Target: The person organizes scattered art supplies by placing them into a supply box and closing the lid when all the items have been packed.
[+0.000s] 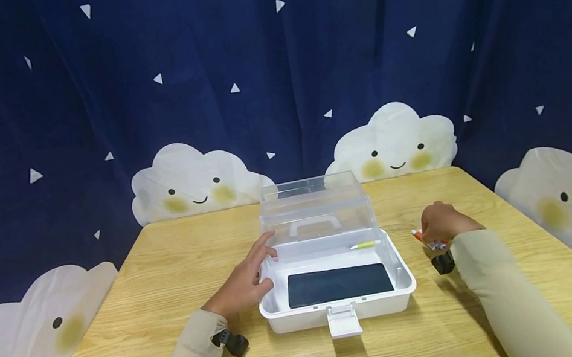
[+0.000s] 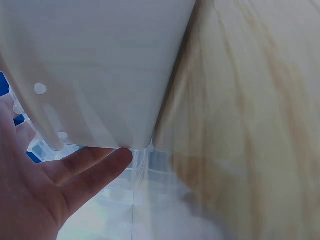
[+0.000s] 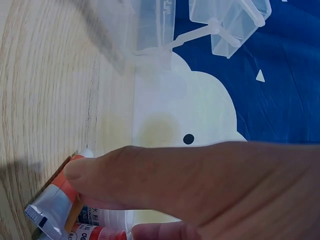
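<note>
White plastic box (image 1: 337,308) sits mid-tabletop (image 1: 181,291), lid raised; left hand (image 1: 245,282), fingers straight, rests flat against its left wall, while right hand (image 1: 440,222) curls around small tubes (image 3: 60,210) just right of it

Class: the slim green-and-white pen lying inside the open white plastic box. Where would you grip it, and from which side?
Pinch the slim green-and-white pen across the middle of its barrel, coming straight down from above. It lies flat along the back of the white plastic box, whose walls and raised clear lid block a sideways approach.
</note>
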`<state>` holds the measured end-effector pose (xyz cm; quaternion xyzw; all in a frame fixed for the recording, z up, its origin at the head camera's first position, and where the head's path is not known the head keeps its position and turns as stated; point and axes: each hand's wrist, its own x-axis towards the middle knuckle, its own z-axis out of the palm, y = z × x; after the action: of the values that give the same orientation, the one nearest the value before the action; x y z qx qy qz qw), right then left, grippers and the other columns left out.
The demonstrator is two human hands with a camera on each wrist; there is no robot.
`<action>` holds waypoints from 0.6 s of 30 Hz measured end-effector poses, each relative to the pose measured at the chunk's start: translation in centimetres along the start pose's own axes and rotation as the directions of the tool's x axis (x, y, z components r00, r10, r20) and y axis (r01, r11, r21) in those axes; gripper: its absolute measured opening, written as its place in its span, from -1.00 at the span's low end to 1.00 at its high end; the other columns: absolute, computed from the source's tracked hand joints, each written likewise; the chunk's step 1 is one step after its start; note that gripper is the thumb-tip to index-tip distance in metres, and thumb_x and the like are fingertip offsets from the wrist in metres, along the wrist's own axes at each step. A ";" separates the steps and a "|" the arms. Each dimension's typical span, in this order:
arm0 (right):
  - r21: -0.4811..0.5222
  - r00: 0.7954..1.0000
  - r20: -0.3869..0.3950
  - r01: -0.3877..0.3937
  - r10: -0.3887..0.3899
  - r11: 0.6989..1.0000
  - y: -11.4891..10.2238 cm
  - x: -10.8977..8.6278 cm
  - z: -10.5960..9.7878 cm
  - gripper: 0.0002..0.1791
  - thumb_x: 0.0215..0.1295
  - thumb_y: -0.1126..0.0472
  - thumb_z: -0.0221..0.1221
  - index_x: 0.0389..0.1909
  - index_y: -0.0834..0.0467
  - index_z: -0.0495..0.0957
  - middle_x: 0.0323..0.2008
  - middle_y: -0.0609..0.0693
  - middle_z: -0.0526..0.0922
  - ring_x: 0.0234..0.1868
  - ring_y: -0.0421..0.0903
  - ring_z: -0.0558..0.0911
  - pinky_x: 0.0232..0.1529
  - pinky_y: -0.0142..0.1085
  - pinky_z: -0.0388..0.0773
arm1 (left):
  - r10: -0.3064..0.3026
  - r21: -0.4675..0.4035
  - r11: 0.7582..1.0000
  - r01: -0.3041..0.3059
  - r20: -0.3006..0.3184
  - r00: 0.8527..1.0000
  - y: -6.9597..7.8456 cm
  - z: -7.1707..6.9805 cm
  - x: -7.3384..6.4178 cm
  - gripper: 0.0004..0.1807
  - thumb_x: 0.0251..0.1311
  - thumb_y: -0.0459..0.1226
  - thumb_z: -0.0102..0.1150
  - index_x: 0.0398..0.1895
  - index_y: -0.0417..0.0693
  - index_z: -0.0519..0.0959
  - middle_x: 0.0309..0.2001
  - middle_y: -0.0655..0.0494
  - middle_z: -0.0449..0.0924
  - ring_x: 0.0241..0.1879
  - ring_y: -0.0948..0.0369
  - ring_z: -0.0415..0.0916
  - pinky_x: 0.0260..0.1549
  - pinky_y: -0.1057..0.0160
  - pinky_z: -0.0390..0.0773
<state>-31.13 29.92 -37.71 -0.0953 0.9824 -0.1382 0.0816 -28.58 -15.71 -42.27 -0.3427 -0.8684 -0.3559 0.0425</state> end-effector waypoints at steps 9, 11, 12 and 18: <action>-0.055 0.999 -0.031 -0.038 0.036 0.998 -0.6 0.2 0.0 -0.96 -0.04 0.32 0.29 -0.60 0.18 0.65 -0.38 0.19 0.42 -0.33 0.18 0.33 -0.38 -0.11 0.34 | 0.008 0.005 1.000 -0.008 -0.009 1.000 -0.2 0.0 0.1 -0.51 0.03 -0.41 0.04 0.04 0.18 0.30 0.51 0.38 -0.15 -0.56 0.30 0.28 -0.47 0.27 0.46; -0.054 0.999 -0.032 -0.043 0.041 0.998 -0.6 0.3 0.1 -0.96 -0.05 0.32 0.29 -0.59 0.16 0.64 -0.37 0.19 0.41 -0.32 0.18 0.33 -0.38 -0.11 0.34 | 0.006 0.004 1.000 -0.006 -0.005 1.000 -0.2 0.0 0.1 -0.52 0.02 -0.41 0.04 0.03 0.17 0.30 0.52 0.36 -0.15 -0.56 0.30 0.28 -0.47 0.27 0.46; -0.052 0.999 -0.032 -0.045 0.043 0.998 -0.5 0.3 0.2 -0.96 -0.05 0.32 0.29 -0.60 0.17 0.64 -0.38 0.19 0.40 -0.33 0.19 0.32 -0.38 -0.12 0.33 | 0.006 0.004 1.000 -0.006 -0.003 1.000 -0.2 0.0 0.1 -0.52 0.02 -0.40 0.04 0.03 0.17 0.30 0.52 0.36 -0.15 -0.56 0.31 0.27 -0.48 0.28 0.46; -0.094 0.999 -0.053 -0.013 0.008 0.995 -0.7 0.4 0.7 -0.85 -0.06 0.32 0.25 -0.74 0.16 0.57 -0.49 0.13 0.41 -0.34 0.17 0.28 -0.37 -0.12 0.23 | 0.008 0.006 1.000 -0.008 0.001 1.000 -0.2 -0.1 0.0 -0.53 0.03 -0.40 0.03 0.03 0.17 0.30 0.51 0.41 -0.17 -0.60 0.31 0.23 -0.51 0.28 0.44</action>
<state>-31.29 28.97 -38.27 -0.0901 0.9902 -0.0937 0.0519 -28.72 -15.83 -42.31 -0.3464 -0.8680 -0.3531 0.0445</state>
